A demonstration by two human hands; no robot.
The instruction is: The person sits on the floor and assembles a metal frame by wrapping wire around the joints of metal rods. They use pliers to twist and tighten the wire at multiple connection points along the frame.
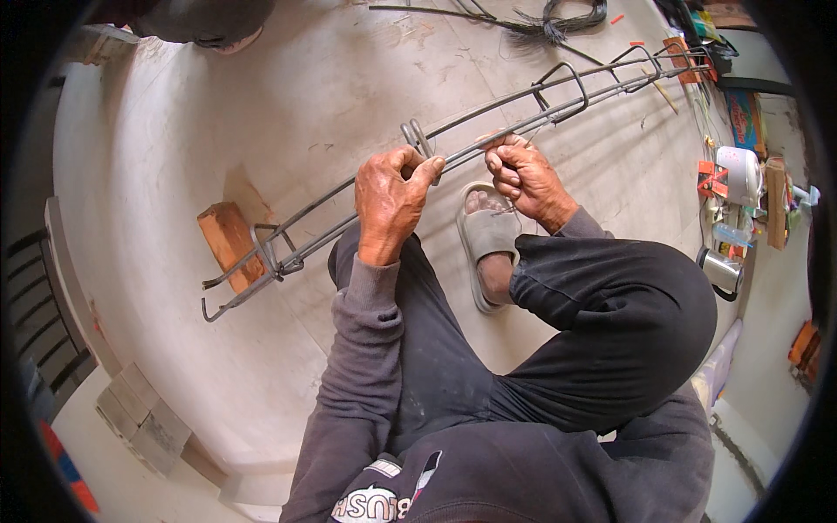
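Note:
A long rebar cage (501, 107) of dark steel rods runs slantwise in front of me, with bent stirrups (571, 105) spaced along it. My left hand (388, 196) is closed, thumb and fingers pinching a steel stirrup (417, 135) where it meets the rods. Just to the right, my right hand (532, 180) is curled shut close against the near rod. Thin wire (506, 211) pokes out below its fingers, and more shows above them by the rod. What lies inside the right fist is hidden.
An orange brick (231, 240) props the cage's left end; another brick (683, 59) is at its far right end. A bundle of black wire (554, 30) lies at the back. Along the right stand a steel kettle (722, 272) and a white appliance (739, 174). Grey blocks (142, 414) are lower left.

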